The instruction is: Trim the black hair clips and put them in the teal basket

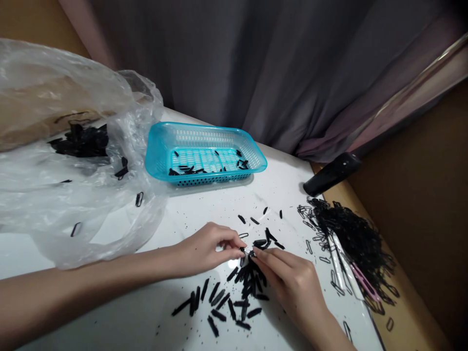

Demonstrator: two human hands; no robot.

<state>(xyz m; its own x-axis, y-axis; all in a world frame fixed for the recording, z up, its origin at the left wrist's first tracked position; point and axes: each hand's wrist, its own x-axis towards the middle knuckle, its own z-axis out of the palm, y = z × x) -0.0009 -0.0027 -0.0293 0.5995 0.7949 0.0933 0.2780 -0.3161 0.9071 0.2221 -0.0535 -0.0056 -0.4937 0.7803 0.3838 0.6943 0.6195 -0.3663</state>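
My left hand [215,246] reaches in from the left, thumb and index finger pinched together on something small and dark that I cannot make out. Close beside it, my right hand [292,275] also has its fingertips pressed together, on a small dark thing too hidden to name. The fingertips of both hands nearly meet just above a pile of small black strips [250,278] on the white table [153,312]. More black strips lie scattered below and above the hands. A thin dark loop [243,235] lies by my left fingertips.
A blue basket [206,176] with some black pieces stands behind the hands. Clear plastic bags [139,229] with black pieces spread at the left. On the right lie a black cylinder [331,174], a heap of black loops [351,234] and a pink-edged tool [365,282].
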